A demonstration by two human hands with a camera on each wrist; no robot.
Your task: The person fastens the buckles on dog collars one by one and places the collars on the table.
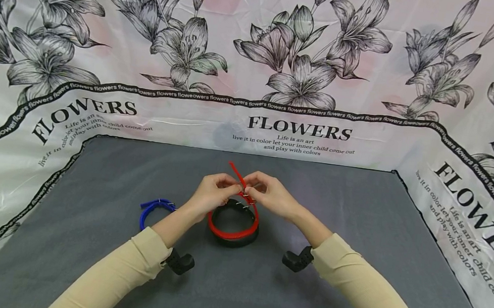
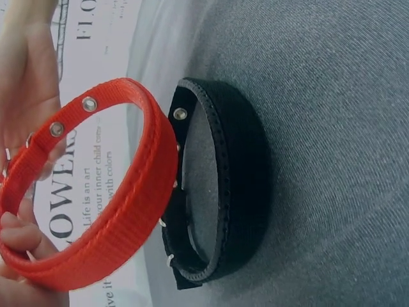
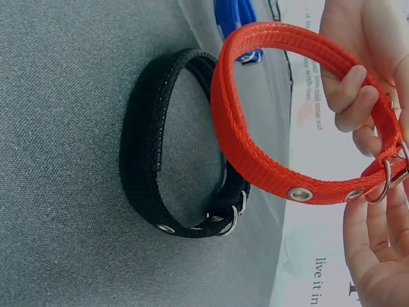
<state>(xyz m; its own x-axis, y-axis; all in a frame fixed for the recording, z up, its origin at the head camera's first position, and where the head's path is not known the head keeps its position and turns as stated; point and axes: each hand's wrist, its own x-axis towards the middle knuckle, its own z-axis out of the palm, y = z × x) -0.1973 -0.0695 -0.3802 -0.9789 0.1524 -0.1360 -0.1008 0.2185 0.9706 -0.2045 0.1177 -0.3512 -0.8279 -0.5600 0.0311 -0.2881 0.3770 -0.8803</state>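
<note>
A red collar (image 1: pixel 228 235) with metal eyelets is held up in a closed loop over a black collar (image 1: pixel 236 244) on the table. My left hand (image 1: pixel 212 193) pinches the red band beside its metal buckle (image 1: pixel 246 193). From the other side, my right hand (image 1: pixel 272 195) pinches the strap at the buckle, and the strap's free end (image 1: pixel 236 172) sticks up between the two hands. In the right wrist view, fingers curl over the red collar (image 3: pixel 255 153) near a metal D-ring (image 3: pixel 385 182). The black collar (image 2: pixel 246 179) stands on its edge, buckled in a loop.
A blue collar (image 1: pixel 145 216) lies to the left, partly hidden behind my left forearm. Grey cloth (image 1: pixel 331 296) covers the table. A white flower-printed sheet (image 1: pixel 213 125) rises along its back and sides.
</note>
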